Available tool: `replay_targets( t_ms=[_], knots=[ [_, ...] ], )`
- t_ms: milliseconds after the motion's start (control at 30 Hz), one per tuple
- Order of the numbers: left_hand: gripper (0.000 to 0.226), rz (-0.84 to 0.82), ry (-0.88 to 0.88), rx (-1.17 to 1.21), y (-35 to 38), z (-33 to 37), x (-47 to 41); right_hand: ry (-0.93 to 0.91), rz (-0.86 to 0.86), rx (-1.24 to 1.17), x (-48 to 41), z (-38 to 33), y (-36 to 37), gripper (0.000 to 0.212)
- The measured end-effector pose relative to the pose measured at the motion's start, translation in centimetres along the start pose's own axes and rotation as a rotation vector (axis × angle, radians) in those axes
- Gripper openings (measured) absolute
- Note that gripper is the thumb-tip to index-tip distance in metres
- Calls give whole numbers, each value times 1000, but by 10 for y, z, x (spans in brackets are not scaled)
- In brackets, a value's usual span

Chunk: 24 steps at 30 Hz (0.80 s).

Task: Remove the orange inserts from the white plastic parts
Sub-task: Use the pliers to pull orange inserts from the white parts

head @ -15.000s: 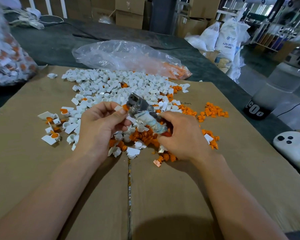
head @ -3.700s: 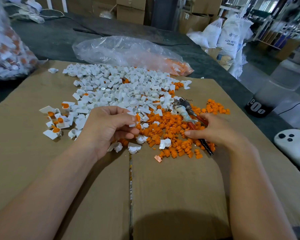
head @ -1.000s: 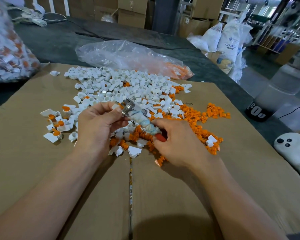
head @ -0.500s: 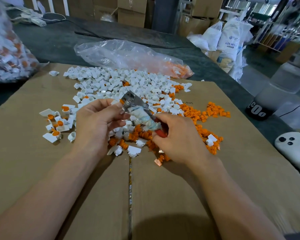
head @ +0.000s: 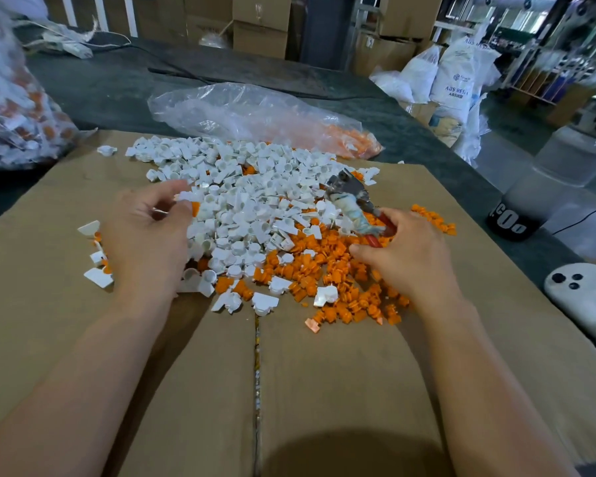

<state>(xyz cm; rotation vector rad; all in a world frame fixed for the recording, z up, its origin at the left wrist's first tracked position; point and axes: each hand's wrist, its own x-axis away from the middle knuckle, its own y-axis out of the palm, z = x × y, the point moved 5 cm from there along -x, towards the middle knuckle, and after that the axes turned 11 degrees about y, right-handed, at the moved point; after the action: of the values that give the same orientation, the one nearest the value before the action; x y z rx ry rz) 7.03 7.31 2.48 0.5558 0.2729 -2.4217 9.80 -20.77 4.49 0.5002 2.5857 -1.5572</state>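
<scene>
Off the left edge of the cardboard sheet (head: 324,390) stands a clear bag (head: 11,108), cut by the frame. It holds white pieces with orange in them, but they are blurred. Near the left edge a small group of parts (head: 97,277) is half hidden behind the left hand (head: 145,235). Its curled fingers pinch one white part (head: 186,196), and I cannot tell if an insert sits inside it. The white plastic parts (head: 255,201), mostly hollow, make a wide heap from the middle toward the far edge. Behind that edge a second clear bag (head: 255,115) lies flat, with orange pieces in its right end. The loose orange inserts (head: 324,270) are spread along the near right side of the heap. The right hand (head: 410,259) grips the red handles of the pliers (head: 351,201), which are wrapped in pale tape.
</scene>
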Motion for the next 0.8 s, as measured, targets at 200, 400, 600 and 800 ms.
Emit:
replay_targets(
  t_ms=[200,400,600,800],
  knots=[
    [39,86,-120,-100,-13,-12,-6,133,-57,59,-11,22,0,69],
    [51,102,-101,-264,-19,-7,-7,223,-109,79,-16,33,1,72],
    [51,77,-115,-340,-18,-8,-5,249,-156,95,-14,37,5,70],
    [38,30,-74,-349,-13,-5,-5,233,-169,92,-15,35,6,75]
  ],
)
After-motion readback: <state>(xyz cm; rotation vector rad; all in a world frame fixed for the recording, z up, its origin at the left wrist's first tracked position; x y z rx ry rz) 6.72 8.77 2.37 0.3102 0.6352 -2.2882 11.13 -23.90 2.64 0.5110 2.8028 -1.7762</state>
